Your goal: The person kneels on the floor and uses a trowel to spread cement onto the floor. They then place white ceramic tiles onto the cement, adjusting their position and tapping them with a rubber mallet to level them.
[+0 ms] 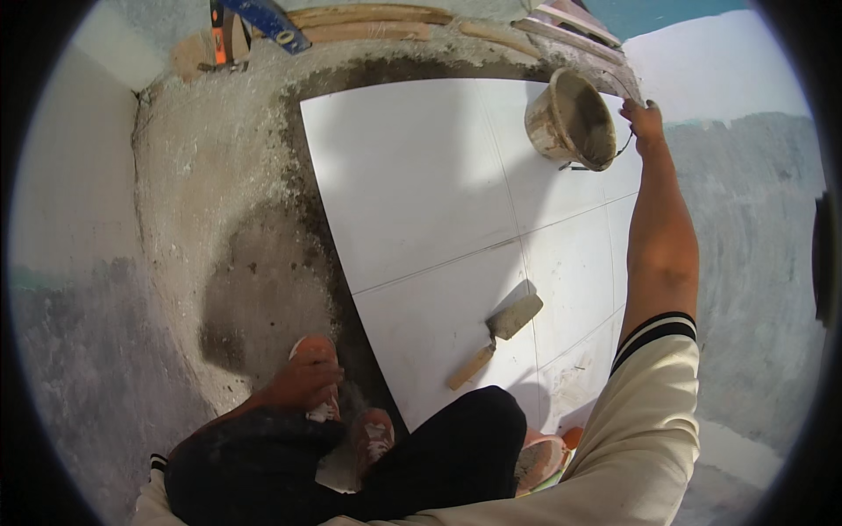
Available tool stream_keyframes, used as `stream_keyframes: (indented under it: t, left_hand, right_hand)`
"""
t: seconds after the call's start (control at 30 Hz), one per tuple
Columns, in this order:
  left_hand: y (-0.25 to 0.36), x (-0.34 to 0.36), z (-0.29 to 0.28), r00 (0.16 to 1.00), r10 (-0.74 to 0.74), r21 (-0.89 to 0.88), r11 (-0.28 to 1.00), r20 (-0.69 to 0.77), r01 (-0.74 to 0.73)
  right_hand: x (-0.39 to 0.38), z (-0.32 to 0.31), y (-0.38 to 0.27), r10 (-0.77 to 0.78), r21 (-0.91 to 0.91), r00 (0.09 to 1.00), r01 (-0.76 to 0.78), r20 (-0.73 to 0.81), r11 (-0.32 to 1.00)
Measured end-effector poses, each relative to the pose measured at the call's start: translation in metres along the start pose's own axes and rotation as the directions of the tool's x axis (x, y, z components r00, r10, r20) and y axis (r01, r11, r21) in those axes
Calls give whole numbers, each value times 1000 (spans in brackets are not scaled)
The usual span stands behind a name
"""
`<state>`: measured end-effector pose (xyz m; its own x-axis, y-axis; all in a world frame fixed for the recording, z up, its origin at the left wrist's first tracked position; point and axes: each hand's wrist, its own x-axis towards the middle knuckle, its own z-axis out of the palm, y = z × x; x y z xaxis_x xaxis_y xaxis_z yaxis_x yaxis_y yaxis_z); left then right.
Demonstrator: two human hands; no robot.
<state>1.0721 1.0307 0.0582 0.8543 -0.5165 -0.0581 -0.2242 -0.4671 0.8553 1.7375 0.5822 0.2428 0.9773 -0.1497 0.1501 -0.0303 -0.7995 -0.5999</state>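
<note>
My right hand [645, 121], arm stretched out to the far right, is closed on the thin wire handle of a mortar-stained bucket [545, 123]. The bucket tilts with its mouth toward that hand, over the far right part of the white tiles [412, 184]. Grey residue coats its inside; how much it holds I cannot tell. My left hand [307, 383] hangs beside my knee, above my shoe [313, 349], with loosely bent fingers and nothing visible in it. A trowel [516, 316] with a wooden handle lies on the nearer tiles, apart from both hands.
Rough concrete floor [237, 193] borders the tiles on the left. Wooden strips [368, 24], a blue level [267, 22] and an orange-handled tool [218, 39] lie at the far edge. A pinkish container [539, 460] stands by my right knee. Walls rise on both sides.
</note>
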Motion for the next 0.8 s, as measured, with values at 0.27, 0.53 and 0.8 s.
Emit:
stream_keyframes:
  t: [0.27,0.53,0.8]
  left_hand:
    - [51,-47,-10,800,-496,-198,869,-339,454]
    - [168,-192,-74,256,-955,-470,296,-148,832]
    - [291,-229,-189,102,-991,-673,19,84,740]
  right_hand:
    - [-47,26,-56,179,42,880,-219,440,975]
    - [-188,-104,-178,268,244,807,-445,527,861]
    - [-333,-337,-291,360,287,538,-779,762,557]
